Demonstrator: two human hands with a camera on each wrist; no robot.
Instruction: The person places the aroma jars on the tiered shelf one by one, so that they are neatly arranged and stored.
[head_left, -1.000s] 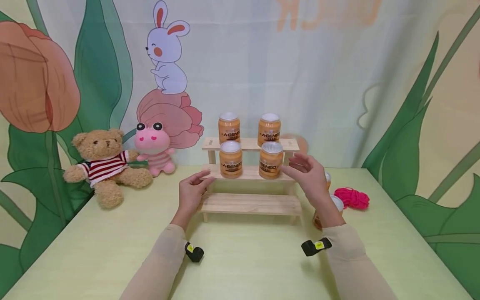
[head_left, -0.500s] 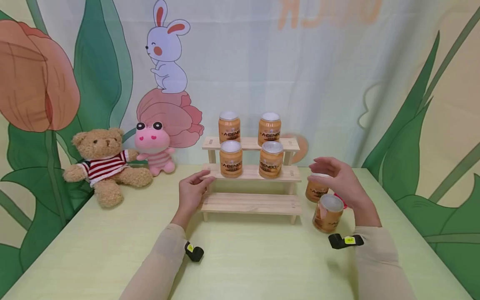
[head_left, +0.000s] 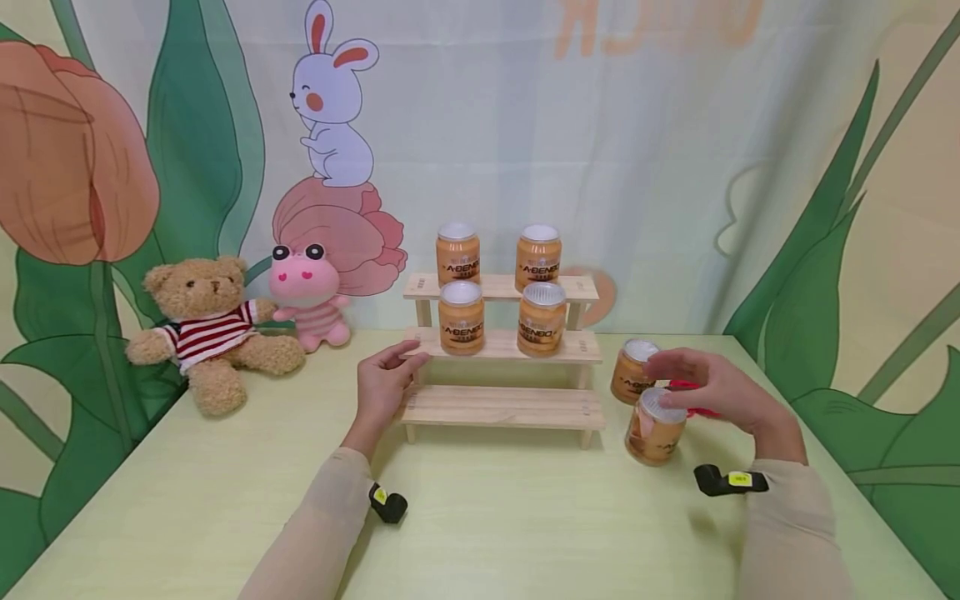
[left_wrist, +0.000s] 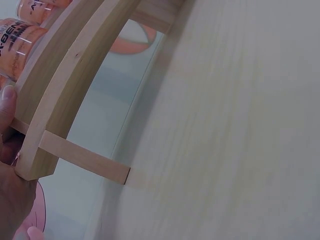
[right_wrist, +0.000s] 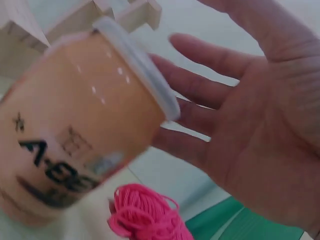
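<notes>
A three-tier wooden display stand stands mid-table. My left hand grips its left end at the middle tier; in the left wrist view the thumb lies by a plank's end. Two orange jars with pale lids are on the top tier, and two more, such as the right-hand jar, on the middle one. Right of the stand are a front jar and a rear jar on the table. My right hand hovers by the front jar's lid, fingers extended and spread; its palm holds nothing in the right wrist view.
Pink yarn lies behind the right hand, partly hidden in the head view. A teddy bear and a pink plush toy sit at the back left. A printed curtain hangs behind the table.
My right hand has left the right jar on the middle tier and moved right and down to the two table jars, uncovering them. My left hand has stayed at the stand.
</notes>
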